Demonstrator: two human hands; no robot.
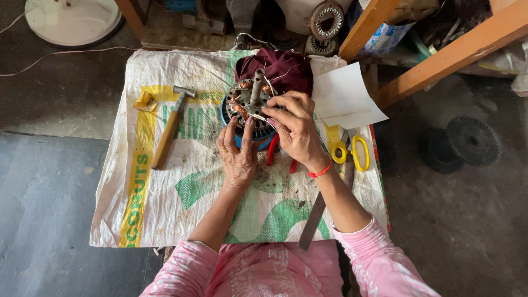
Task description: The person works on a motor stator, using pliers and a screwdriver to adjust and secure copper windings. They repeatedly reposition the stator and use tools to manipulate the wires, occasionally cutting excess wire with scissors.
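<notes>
A round motor stator (248,104) with copper windings and an upright grey shaft stands on a blue ring, near the back of a woven sack (181,181) spread over a small table. My left hand (237,154) holds the stator's near side, fingers curled up against it. My right hand (294,126) reaches over the stator's right edge and pinches a thin wire at the windings. A dark red cloth (283,66) lies behind the stator.
A wooden-handled hammer (170,129) lies to the left on the sack. Yellow-handled scissors (352,151), red-handled pliers (273,151), a white paper sheet (344,96) and a flat metal strip (312,220) lie to the right. Wooden beams (456,52) cross the upper right; black discs (473,140) rest on the floor.
</notes>
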